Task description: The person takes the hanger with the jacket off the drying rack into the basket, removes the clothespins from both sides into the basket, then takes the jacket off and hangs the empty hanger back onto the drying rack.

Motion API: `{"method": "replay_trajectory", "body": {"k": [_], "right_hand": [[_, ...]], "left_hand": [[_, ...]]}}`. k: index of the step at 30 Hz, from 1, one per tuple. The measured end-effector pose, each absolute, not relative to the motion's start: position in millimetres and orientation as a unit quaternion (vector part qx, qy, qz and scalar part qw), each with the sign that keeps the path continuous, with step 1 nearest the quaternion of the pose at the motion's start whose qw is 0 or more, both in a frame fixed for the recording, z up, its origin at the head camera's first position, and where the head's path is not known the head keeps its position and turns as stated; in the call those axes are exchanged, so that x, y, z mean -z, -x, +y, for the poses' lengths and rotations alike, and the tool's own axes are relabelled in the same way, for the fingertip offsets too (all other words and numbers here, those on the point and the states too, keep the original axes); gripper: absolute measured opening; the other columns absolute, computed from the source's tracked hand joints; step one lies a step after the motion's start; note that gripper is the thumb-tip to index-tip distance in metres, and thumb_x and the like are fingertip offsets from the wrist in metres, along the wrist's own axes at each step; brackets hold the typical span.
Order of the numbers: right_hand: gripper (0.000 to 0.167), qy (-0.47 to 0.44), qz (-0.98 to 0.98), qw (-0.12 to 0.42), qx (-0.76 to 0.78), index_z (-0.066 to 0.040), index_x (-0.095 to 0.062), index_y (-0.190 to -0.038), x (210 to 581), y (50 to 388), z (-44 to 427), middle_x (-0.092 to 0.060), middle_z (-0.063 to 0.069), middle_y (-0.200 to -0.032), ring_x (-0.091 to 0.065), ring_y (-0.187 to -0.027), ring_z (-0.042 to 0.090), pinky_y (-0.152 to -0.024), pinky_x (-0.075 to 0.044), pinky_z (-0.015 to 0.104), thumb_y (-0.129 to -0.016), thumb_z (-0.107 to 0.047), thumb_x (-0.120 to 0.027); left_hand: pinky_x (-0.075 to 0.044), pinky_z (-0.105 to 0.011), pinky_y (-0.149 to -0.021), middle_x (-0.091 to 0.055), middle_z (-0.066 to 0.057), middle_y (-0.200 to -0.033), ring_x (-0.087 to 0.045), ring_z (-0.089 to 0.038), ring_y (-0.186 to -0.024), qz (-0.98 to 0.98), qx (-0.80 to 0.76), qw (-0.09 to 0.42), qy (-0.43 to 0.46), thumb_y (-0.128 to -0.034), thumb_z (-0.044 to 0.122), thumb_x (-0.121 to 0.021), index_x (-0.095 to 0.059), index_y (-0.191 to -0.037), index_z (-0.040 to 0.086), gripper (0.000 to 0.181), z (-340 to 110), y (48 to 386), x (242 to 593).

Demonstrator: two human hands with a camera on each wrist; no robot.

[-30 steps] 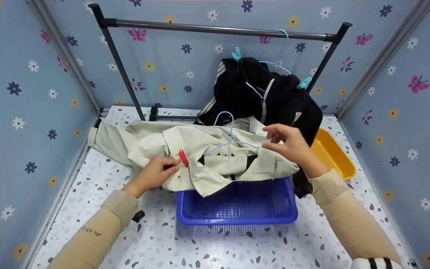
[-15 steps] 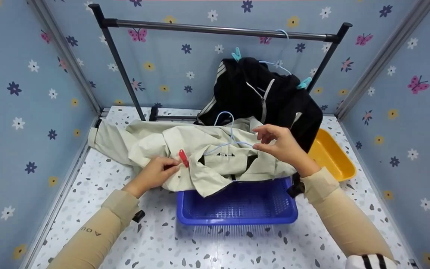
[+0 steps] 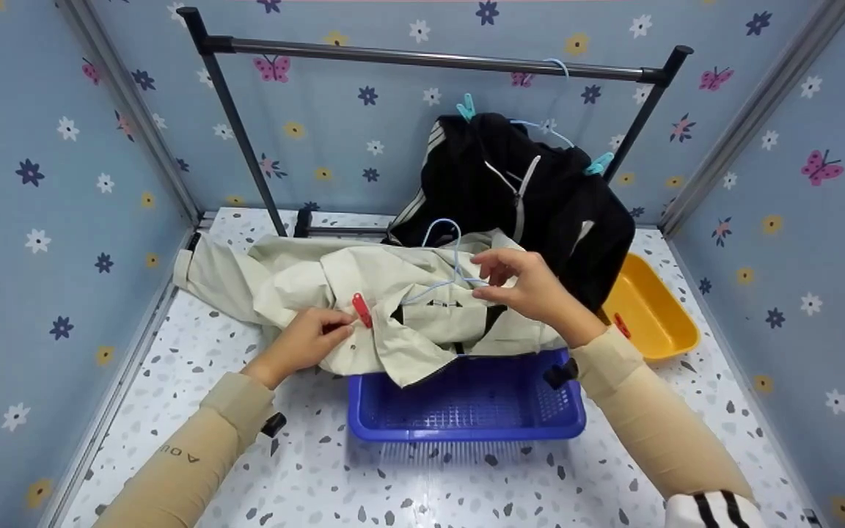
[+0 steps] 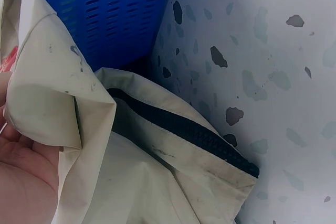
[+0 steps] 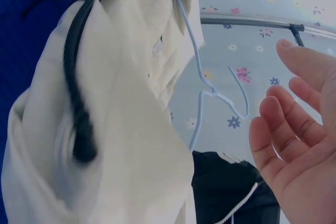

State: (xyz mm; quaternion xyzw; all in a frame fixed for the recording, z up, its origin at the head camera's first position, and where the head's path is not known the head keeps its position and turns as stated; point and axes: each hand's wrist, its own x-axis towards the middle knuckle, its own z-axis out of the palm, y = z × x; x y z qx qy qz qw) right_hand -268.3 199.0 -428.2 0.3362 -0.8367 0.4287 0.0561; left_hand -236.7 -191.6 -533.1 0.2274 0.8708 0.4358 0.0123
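A cream jacket (image 3: 283, 275) lies spread across the blue basket (image 3: 466, 434), with a pale blue hanger (image 3: 458, 253) in its collar and the hook standing up. My left hand (image 3: 306, 339) pinches the jacket beside a red clothespin (image 3: 362, 310), which is clipped to the cloth. In the left wrist view, the fingers (image 4: 26, 166) are partly covered by a fold of the fabric. My right hand (image 3: 521, 290) is just right of the hanger's neck, holding nothing. In the right wrist view its loosely bent fingers (image 5: 286, 124) are apart from the hanger.
Behind stands a dark metal rack (image 3: 422, 56). From its bar hangs a black jacket (image 3: 459, 169) with turquoise clothespins (image 3: 598, 163) at the shoulders. A yellow tray (image 3: 661, 308) with a red clothespin (image 3: 621, 325) inside sits on the speckled floor at right. Flowered walls enclose three sides.
My right hand has moved left, closer to the hanger's neck, uncovering more of the yellow tray and the red clothespin in it. The left hand has stayed at the same spot on the jacket.
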Motion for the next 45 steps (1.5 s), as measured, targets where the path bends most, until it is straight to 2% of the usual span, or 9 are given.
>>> {"method": "replay_trajectory", "body": {"k": [7,13,18,28,37,45], "right_hand": [[0.039,-0.349,-0.825,0.037,-0.443,0.007,-0.074,-0.124,428,269,182,-0.072,0.021,-0.099,-0.067,-0.084,0.013,-0.080,-0.057,0.025,-0.088,0.000,-0.088],[0.038,-0.354,-0.814,0.027,-0.460,0.009,-0.073,-0.122,433,270,169,-0.071,0.024,-0.096,-0.066,-0.080,0.011,-0.076,-0.056,0.023,-0.087,0.001,-0.088],[0.040,-0.352,-0.815,0.015,-0.460,0.008,-0.073,-0.123,437,269,158,-0.072,0.025,-0.097,-0.066,-0.081,0.012,-0.077,-0.056,0.022,-0.088,0.000,-0.088],[0.042,-0.364,-0.819,-0.019,-0.444,0.010,-0.071,-0.126,438,268,135,-0.073,0.024,-0.103,-0.069,-0.089,0.029,-0.083,-0.057,0.030,-0.090,-0.005,-0.087],[0.041,-0.387,-0.815,-0.016,-0.431,0.008,-0.072,-0.125,442,269,113,-0.074,0.022,-0.102,-0.070,-0.092,0.035,-0.086,-0.059,0.037,-0.090,-0.006,-0.088],[0.042,-0.395,-0.810,-0.040,-0.431,0.010,-0.071,-0.126,444,272,90,-0.074,0.028,-0.106,-0.071,-0.098,0.038,-0.092,-0.061,0.045,-0.091,-0.008,-0.087]], "left_hand": [[-0.050,-0.024,-0.076,-0.080,-0.010,-0.095,-0.062,-0.008,-0.082,0.866,-0.444,0.007,-0.228,-0.1034,0.007,-0.070,-0.083,-0.103,0.004,0.013,-191,237,534],[-0.048,-0.024,-0.072,-0.076,-0.008,-0.089,-0.058,-0.009,-0.077,0.868,-0.446,0.021,-0.220,-0.1046,0.009,-0.070,-0.081,-0.098,0.005,0.014,-192,236,532],[-0.049,-0.024,-0.074,-0.077,-0.008,-0.093,-0.060,-0.010,-0.080,0.868,-0.447,0.031,-0.214,-0.1051,0.009,-0.070,-0.082,-0.101,0.005,0.014,-193,235,530],[-0.050,-0.020,-0.077,-0.081,-0.011,-0.102,-0.064,-0.011,-0.087,0.854,-0.471,0.016,-0.222,-0.1031,0.007,-0.071,-0.084,-0.107,0.004,0.014,-193,235,534],[-0.050,-0.020,-0.078,-0.082,-0.013,-0.102,-0.064,-0.008,-0.087,0.851,-0.475,0.008,-0.225,-0.1024,0.008,-0.073,-0.084,-0.107,0.003,0.014,-194,233,535],[-0.055,-0.020,-0.084,-0.083,-0.015,-0.110,-0.071,-0.016,-0.096,0.852,-0.470,0.011,-0.230,-0.1014,0.008,-0.074,-0.084,-0.114,0.001,0.017,-195,233,535]]}}
